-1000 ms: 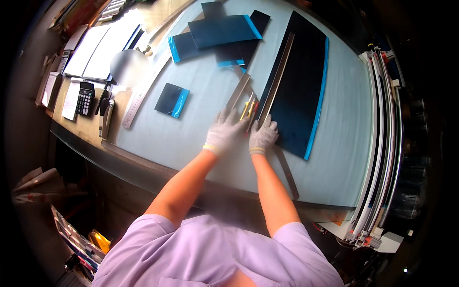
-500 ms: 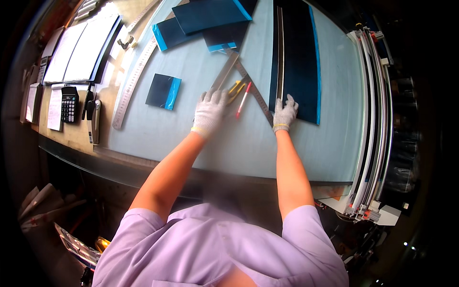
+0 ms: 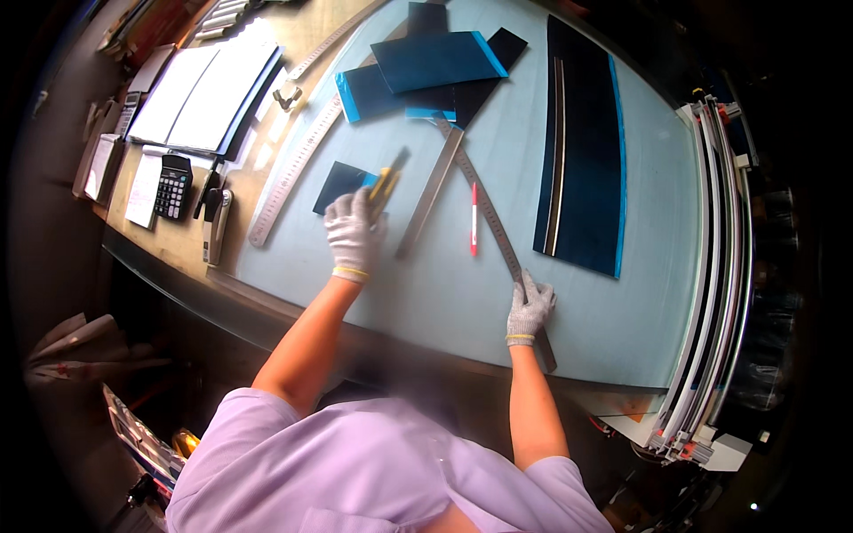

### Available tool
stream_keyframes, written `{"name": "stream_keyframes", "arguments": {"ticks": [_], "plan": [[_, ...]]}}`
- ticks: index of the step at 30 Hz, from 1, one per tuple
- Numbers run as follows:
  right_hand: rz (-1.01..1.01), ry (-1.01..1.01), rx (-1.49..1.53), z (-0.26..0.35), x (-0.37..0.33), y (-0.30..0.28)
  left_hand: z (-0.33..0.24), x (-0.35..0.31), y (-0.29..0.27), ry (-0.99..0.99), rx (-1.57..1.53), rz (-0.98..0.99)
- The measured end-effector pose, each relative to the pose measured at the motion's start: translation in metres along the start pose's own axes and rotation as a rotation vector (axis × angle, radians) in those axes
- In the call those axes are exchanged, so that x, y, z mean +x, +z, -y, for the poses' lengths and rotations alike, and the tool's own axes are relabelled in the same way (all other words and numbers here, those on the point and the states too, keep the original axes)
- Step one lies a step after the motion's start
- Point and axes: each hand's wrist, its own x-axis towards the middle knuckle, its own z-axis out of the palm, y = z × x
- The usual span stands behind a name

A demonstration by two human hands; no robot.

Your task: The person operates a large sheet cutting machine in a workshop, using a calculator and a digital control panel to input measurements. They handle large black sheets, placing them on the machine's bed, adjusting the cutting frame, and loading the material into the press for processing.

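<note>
My left hand, in a pale knit glove, is closed around a yellow cutter knife, slightly blurred. It is beside a small dark square piece with a bright blue edge, partly covering it. My gloved right hand is closed on the near part of a long steel ruler, whose end sticks out below the hand. A second flat metal bar meets the ruler at its far end. Between ruler and bar lies a red and white pen.
A long dark sheet with a blue edge bears a thin metal strip. Several dark pieces overlap at the back. Leftward are a white ruler, calculator, stapler and open folder. Long rails line the right edge.
My left hand has picked up the cutter knife and moved left with it. My right hand has left the dark sheet's metal strip and come nearer, onto the steel ruler. The view has shifted.
</note>
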Motion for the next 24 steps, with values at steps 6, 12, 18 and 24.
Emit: {"name": "stream_keyframes", "arguments": {"ticks": [6,12,18,24], "plan": [[0.065,-0.127,0.01,0.045,0.032,0.04,0.131,0.018,-0.056,-0.266,0.455,-0.06],[0.054,-0.135,-0.016,0.103,0.074,0.087,0.141,0.016,-0.058,-0.219,0.579,-0.126],[0.243,-0.049,-0.109,0.18,0.093,0.115,0.039,-0.029,-0.013,0.164,0.118,0.181],[0.274,-0.131,-0.04,0.246,0.082,0.121,0.012,-0.016,-0.015,0.148,0.031,0.283]]}}
